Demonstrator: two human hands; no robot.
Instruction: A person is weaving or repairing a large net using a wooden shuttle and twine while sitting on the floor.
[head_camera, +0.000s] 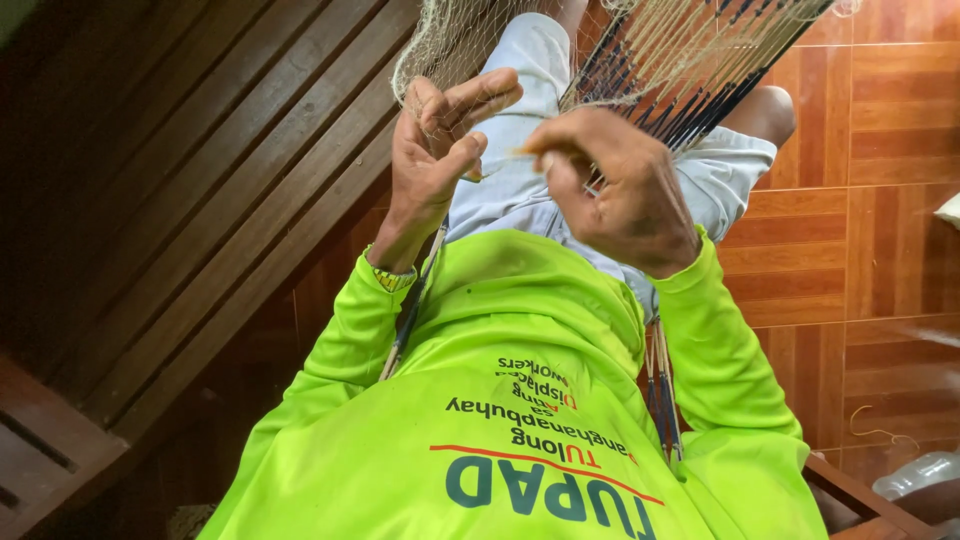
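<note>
Shirt: my bright green long-sleeved shirt (520, 400), nearest.
Left hand (435, 150): pinching pale fine-mesh fishing net (450, 40).
Right hand (620, 185): clenched on thin thread (barely visible).

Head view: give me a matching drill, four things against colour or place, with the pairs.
Things:
1. left hand
2. right hand
3. net
4. floor

Colour or place:
A. reddish-brown wood-look tiles, on the right side of the view
B. pale fine mesh with dark cords, stretched over the knees at the top
C. fingers raised and curled at the edge of the mesh, yellow cuff at the wrist
D. back toward the camera, fingertips pinched on a thin pale strand

Pairs: 1-C, 2-D, 3-B, 4-A
</note>
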